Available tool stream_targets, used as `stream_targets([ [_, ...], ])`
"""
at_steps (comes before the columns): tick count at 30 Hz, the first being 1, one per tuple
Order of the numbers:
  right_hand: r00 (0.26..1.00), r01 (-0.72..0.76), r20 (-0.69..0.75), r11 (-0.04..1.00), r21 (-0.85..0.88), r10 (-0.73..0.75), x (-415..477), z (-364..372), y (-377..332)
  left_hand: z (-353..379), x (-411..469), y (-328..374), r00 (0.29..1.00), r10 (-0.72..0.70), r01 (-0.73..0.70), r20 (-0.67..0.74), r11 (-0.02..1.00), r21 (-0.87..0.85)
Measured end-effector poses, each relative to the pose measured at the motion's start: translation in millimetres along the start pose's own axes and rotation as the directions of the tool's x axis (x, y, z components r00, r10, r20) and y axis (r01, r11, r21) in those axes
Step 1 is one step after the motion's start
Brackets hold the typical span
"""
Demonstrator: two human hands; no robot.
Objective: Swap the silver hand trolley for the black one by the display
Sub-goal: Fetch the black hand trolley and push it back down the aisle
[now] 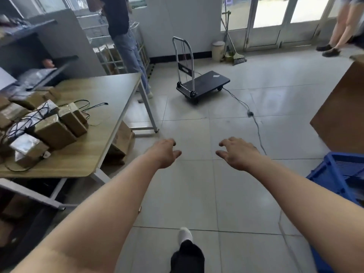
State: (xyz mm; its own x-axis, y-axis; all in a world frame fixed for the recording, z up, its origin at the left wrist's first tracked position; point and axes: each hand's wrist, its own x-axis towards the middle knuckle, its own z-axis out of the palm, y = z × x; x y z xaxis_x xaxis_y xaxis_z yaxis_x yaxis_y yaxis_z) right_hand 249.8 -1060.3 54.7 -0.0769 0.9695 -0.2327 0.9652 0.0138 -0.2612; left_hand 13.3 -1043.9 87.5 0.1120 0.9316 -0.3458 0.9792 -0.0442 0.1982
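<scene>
Two empty hands, left (165, 152), right (236, 152), black trolley (204, 83) well ahead

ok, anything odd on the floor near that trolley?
Yes: a black cable trails loose across the tiled floor from under the black trolley toward the blue crate, a trip or snag risk. Both the left hand and the right hand are empty.

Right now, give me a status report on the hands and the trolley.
Left hand, right hand: open, empty. Black platform trolley ahead, handle upright, untouched. Cable trails across the floor from it.
</scene>
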Motion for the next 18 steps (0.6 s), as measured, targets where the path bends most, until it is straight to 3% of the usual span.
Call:
stream_targets([
  [7,1.0,0.017,0.011,0.998,-0.062,-0.017,201.1,-24.4,-3.8,-44.0,189.9,-25.5,1.0,0.0,0.001,-0.026,1.0,0.022],
  [12,0.992,-0.042,0.115,0.997,-0.062,0.049,325.8,-41.2,-8.6,-93.0,327.8,-38.9,0.998,0.002,-0.008,0.068,0.997,0.079],
  [18,0.999,-0.053,0.001,0.997,-0.05,0.053,476.0,-105.4,-2.9,-163.8,472.6,-37.3,0.999,0.053,-0.052,-0.004,0.995,0.083],
])
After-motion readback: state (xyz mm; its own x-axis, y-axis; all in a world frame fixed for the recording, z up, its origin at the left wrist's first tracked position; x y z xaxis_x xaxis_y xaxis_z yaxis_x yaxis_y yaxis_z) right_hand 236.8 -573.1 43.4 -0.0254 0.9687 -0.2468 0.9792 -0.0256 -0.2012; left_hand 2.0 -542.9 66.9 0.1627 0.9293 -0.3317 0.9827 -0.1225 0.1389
